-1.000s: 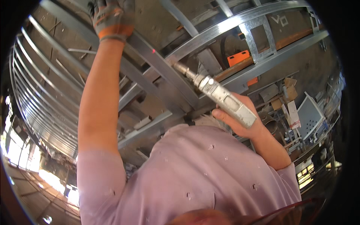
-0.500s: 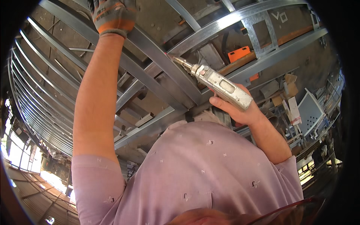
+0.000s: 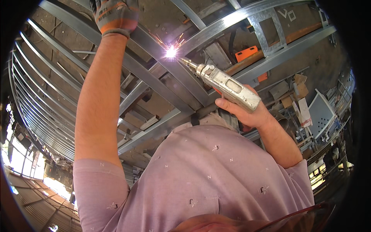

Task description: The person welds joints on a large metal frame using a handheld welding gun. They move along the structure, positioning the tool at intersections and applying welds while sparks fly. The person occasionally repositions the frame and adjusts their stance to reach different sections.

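A silver handheld welding gun (image 3: 232, 89) lies in my bare right hand (image 3: 251, 110), my thumb along its near side and my fingers mostly hidden beneath. Its narrow nozzle (image 3: 187, 62) points up and left at a bright violet-white flare with orange sparks (image 3: 171, 52). The flare sits on a steel tube (image 3: 185, 75), close to where a curved steel rail (image 3: 220, 27) meets it. My left hand (image 3: 118, 17), in a grey and orange glove, is closed on the upper end of that tube; its fingertips are partly cut off by the picture's top edge.
Curved parallel steel bars (image 3: 50, 92) fill the left side. A rectangular steel plate frame (image 3: 266, 33) joins two rails at the upper right. An orange piece (image 3: 246, 54) lies below the frame. Boxes (image 3: 299, 91) and a white perforated panel (image 3: 322, 114) stand at the right.
A bright flare with sparks has appeared at the nozzle's tip, where only a small red dot showed before. The welding gun and both hands have hardly moved.
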`<state>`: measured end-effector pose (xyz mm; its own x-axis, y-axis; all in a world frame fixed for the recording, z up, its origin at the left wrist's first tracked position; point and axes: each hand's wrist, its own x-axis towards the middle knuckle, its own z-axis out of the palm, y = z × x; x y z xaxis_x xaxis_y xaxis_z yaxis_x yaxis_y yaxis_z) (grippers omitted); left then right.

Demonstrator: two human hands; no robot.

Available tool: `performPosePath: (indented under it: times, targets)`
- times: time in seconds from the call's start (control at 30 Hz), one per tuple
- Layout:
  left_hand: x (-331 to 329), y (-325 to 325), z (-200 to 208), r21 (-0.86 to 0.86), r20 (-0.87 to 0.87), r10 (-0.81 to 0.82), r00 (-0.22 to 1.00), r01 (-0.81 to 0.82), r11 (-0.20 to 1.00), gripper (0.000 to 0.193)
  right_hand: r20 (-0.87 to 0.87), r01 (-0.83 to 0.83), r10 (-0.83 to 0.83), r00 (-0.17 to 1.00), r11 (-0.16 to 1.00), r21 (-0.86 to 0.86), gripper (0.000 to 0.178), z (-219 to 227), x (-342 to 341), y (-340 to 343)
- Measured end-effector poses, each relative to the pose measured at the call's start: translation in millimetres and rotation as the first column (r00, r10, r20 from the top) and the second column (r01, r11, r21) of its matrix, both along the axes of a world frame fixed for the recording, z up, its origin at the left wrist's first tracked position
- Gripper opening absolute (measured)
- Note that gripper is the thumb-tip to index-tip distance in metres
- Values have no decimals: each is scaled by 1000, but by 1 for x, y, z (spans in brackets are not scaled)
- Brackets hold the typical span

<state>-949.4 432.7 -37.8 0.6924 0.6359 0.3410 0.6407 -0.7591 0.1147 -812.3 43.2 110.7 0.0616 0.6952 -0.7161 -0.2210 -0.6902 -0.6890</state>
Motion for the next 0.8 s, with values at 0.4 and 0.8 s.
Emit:
performPosePath:
  times: [0.4,0.8]
  targets:
    - [1,0,-2,-4,-12,24,1000,-24,1000,60,11,-53,53,999,998,-33,36,3,4,4]
    - [0,4,-7,6,3,25,1000,-25,1000,63,30,-11,14,999,996,-83,30,4,2,1]
